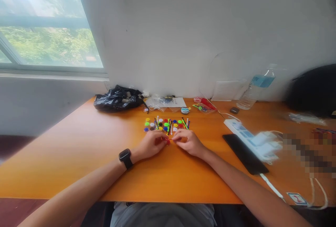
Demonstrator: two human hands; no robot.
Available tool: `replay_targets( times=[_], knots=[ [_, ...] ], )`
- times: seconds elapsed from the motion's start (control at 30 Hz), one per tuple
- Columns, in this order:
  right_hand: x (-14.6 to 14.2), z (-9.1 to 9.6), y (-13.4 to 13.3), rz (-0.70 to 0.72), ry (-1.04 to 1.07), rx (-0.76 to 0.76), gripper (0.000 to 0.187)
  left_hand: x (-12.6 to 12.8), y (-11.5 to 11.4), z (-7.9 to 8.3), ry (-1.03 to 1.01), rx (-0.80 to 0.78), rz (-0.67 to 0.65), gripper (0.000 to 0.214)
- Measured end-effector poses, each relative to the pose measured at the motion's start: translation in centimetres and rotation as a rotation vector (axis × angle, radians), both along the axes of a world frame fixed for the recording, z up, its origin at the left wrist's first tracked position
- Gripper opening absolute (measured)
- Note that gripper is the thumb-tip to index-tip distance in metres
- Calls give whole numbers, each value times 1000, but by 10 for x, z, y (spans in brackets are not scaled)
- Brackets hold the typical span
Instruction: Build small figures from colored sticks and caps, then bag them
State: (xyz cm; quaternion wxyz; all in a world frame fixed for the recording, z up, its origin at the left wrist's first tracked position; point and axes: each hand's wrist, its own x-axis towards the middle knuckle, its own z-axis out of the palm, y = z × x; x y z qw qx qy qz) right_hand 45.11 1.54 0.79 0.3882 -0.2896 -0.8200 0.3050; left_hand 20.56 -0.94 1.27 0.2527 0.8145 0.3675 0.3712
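Observation:
My left hand [153,143] pinches a small red disc [168,143] between thumb and fingertips. Opposite it, my right hand [190,143] is closed on a thin reddish stick [171,139] that reaches toward the disc. Whether the two pieces are joined cannot be made out. Just beyond my fingers lie small round discs [161,120] in yellow, green, blue, white, red and black. Among them are thin plastic sticks [169,128] in black, green, yellow, blue and white.
A black plastic bag [118,99] and a white paper [180,102] lie by the wall. To the right are a power strip [238,129], a black phone [245,154] with a cable, and a clear bottle [249,95]. A round tin [185,110] sits behind the discs.

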Motion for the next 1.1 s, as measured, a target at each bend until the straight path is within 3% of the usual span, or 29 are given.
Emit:
replay_targets(
  times=[0.6, 1.1],
  knots=[
    [0, 5, -7, -6, -125, -70, 10, 1, 0, 2, 76, 14, -20, 17],
    [-5, -6, -9, -13, -143, 18, 12, 8, -3, 2, 183, 137, -21, 18]
  ],
)
